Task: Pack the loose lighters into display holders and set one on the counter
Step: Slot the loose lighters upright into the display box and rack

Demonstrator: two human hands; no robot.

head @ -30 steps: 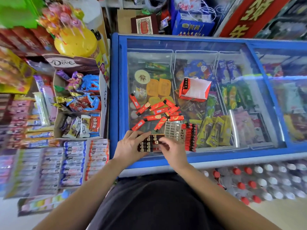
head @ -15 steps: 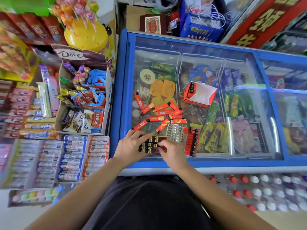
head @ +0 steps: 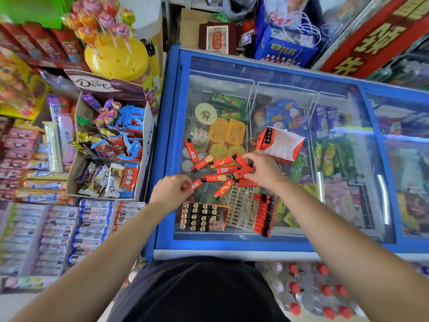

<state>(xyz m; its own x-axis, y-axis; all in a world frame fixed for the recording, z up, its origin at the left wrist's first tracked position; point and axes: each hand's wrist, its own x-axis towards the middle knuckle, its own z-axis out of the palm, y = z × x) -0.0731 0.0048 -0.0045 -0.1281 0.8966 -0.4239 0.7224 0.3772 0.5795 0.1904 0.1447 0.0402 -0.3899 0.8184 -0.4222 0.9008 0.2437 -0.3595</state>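
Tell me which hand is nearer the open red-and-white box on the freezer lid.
Right. The right hand, gripping the loose lighters, sits just near-left of the red-and-white box; the left hand pinches a single lighter farther left, across the pile.

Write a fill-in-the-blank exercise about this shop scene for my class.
The left hand pinches one ____ lighter.
The right hand touches the loose lighters on the freezer, whose frame is ____.
The chocolate box left of the freezer reads ____.
Missing words: red; blue; Dove.
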